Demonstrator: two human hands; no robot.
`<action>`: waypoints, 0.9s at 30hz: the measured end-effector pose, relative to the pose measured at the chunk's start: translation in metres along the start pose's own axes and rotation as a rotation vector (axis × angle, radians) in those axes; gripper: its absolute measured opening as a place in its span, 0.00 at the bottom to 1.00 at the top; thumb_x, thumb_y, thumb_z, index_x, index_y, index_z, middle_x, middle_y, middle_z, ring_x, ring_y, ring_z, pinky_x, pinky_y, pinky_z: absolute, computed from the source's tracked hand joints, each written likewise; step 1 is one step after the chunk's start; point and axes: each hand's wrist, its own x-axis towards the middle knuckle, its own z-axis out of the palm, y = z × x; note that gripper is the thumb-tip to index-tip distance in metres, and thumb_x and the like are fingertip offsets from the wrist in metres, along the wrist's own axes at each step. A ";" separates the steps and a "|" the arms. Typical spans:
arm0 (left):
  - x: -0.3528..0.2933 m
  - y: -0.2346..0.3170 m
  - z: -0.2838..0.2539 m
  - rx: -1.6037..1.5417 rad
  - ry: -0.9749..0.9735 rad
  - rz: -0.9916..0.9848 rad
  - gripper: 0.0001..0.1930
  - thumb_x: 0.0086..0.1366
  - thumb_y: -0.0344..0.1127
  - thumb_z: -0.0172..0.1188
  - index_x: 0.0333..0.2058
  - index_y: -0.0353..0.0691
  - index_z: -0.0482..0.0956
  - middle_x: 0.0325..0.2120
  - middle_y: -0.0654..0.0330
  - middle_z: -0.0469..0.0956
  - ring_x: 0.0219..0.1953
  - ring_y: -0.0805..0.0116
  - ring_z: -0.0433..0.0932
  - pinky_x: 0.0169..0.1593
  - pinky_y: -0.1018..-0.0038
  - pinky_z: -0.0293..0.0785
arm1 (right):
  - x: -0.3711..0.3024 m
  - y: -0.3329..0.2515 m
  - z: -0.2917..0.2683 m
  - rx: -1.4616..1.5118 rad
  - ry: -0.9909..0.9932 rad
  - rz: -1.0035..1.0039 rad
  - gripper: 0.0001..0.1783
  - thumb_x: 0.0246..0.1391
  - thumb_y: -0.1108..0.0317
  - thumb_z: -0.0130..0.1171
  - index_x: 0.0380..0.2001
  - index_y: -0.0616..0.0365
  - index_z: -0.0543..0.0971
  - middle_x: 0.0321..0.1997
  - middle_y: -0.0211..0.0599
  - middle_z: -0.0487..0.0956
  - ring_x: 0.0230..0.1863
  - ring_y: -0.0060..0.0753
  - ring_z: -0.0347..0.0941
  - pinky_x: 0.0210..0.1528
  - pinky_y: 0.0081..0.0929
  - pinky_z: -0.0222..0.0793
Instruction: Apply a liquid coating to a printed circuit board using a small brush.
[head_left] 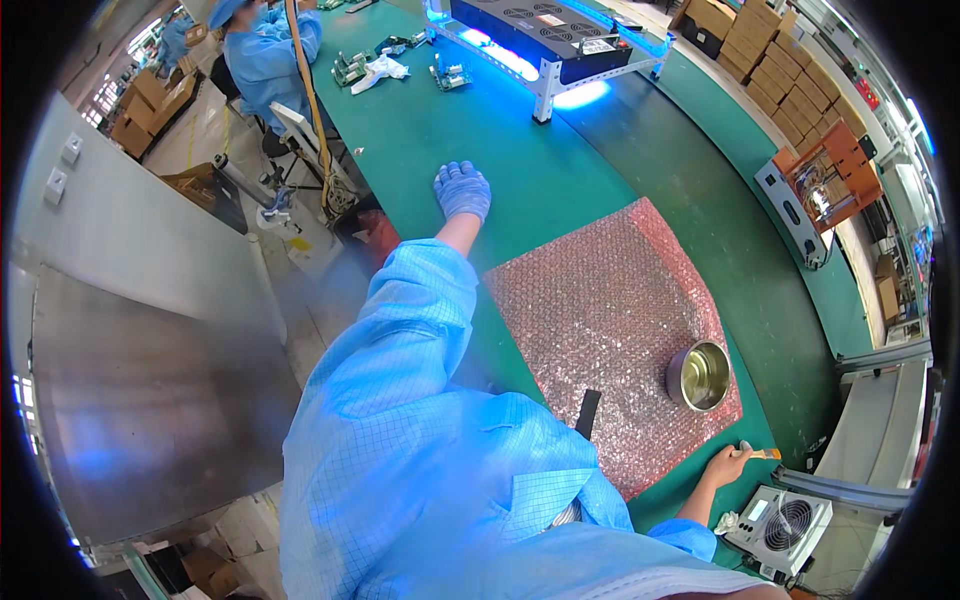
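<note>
My left hand [463, 192], in a thin blue glove, lies palm down on the green bench mat [420, 120] with its fingers stretched forward, holding nothing. Off to the lower right, my bare right hand [727, 466] is closed on a small brush [766, 454] with an orange-yellow part pointing away to the right. Between my hands a sheet of pink bubble wrap [600, 310] covers the mat. Standing on its right side is a round metal bowl [699, 376] with some yellowish liquid inside. A black strip [588, 413] lies at the wrap's near edge.
Beyond my left hand stands a metal frame [545, 92] with a black fan unit [545, 25] and blue light beneath. Circuit boards [451, 72] lie nearby. A fan-fitted box [787, 522] sits beside my right hand. At upper left, another person [262, 60] in blue works.
</note>
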 end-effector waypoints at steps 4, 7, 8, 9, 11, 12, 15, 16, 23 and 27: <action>-0.002 0.001 -0.003 0.004 -0.002 -0.001 0.23 0.66 0.46 0.40 0.56 0.40 0.65 0.59 0.51 0.63 0.64 0.53 0.57 0.64 0.55 0.49 | 0.000 -0.002 -0.002 -0.016 -0.022 0.013 0.17 0.50 0.66 0.49 0.46 0.53 0.72 0.40 0.52 0.78 0.39 0.57 0.74 0.39 0.48 0.67; -0.003 0.001 -0.005 -0.004 0.000 0.004 0.22 0.67 0.44 0.39 0.55 0.40 0.66 0.59 0.50 0.64 0.64 0.52 0.57 0.65 0.57 0.48 | -0.001 -0.009 -0.005 -0.003 -0.009 -0.006 0.17 0.51 0.66 0.48 0.46 0.53 0.71 0.40 0.52 0.78 0.39 0.57 0.74 0.40 0.48 0.66; -0.003 0.001 -0.006 -0.010 -0.004 -0.001 0.22 0.67 0.44 0.39 0.55 0.40 0.66 0.58 0.50 0.64 0.64 0.52 0.57 0.65 0.57 0.48 | -0.001 -0.012 -0.006 -0.005 -0.021 0.017 0.17 0.50 0.68 0.47 0.46 0.54 0.72 0.41 0.51 0.78 0.41 0.57 0.74 0.41 0.47 0.66; -0.003 0.001 -0.006 -0.014 0.003 -0.001 0.22 0.67 0.44 0.39 0.55 0.40 0.66 0.58 0.50 0.64 0.64 0.52 0.57 0.65 0.57 0.48 | -0.001 -0.015 -0.007 0.001 -0.036 0.052 0.18 0.50 0.69 0.46 0.45 0.55 0.72 0.42 0.50 0.78 0.43 0.56 0.73 0.43 0.46 0.66; -0.003 0.002 -0.006 -0.021 0.002 0.002 0.22 0.67 0.44 0.39 0.55 0.40 0.66 0.58 0.50 0.64 0.64 0.52 0.57 0.65 0.56 0.48 | -0.002 -0.018 -0.010 0.001 -0.051 0.082 0.18 0.49 0.71 0.45 0.45 0.56 0.73 0.43 0.49 0.78 0.44 0.55 0.73 0.45 0.45 0.66; -0.003 0.002 -0.006 -0.021 -0.004 0.003 0.22 0.67 0.44 0.39 0.55 0.40 0.66 0.58 0.50 0.64 0.64 0.51 0.57 0.65 0.56 0.48 | -0.002 -0.018 -0.010 -0.004 -0.053 0.076 0.18 0.49 0.72 0.45 0.45 0.56 0.73 0.43 0.49 0.78 0.44 0.55 0.73 0.45 0.45 0.66; -0.003 0.002 -0.006 -0.020 -0.017 0.000 0.22 0.67 0.44 0.39 0.55 0.40 0.66 0.59 0.50 0.63 0.64 0.51 0.56 0.65 0.56 0.47 | -0.001 -0.014 -0.009 -0.005 -0.057 0.072 0.18 0.49 0.72 0.45 0.45 0.57 0.72 0.43 0.49 0.78 0.44 0.56 0.73 0.44 0.45 0.66; -0.003 0.002 -0.007 -0.017 -0.021 -0.002 0.23 0.67 0.44 0.39 0.56 0.40 0.66 0.59 0.50 0.63 0.64 0.51 0.56 0.65 0.56 0.47 | -0.001 -0.011 -0.007 -0.003 -0.057 0.073 0.18 0.49 0.72 0.45 0.45 0.57 0.72 0.42 0.50 0.78 0.44 0.56 0.73 0.44 0.45 0.66; -0.002 0.002 -0.006 0.001 -0.032 -0.002 0.23 0.67 0.44 0.38 0.56 0.40 0.66 0.60 0.50 0.62 0.65 0.52 0.56 0.66 0.57 0.46 | 0.002 0.009 0.005 -0.008 -0.004 -0.015 0.17 0.51 0.66 0.48 0.46 0.53 0.71 0.39 0.51 0.78 0.38 0.58 0.74 0.39 0.48 0.67; -0.001 0.002 -0.005 0.000 -0.031 -0.004 0.23 0.67 0.44 0.38 0.57 0.40 0.66 0.60 0.50 0.62 0.65 0.52 0.56 0.66 0.57 0.46 | 0.001 0.005 0.003 0.001 -0.008 -0.004 0.17 0.50 0.67 0.48 0.46 0.53 0.72 0.39 0.52 0.78 0.39 0.58 0.74 0.39 0.48 0.67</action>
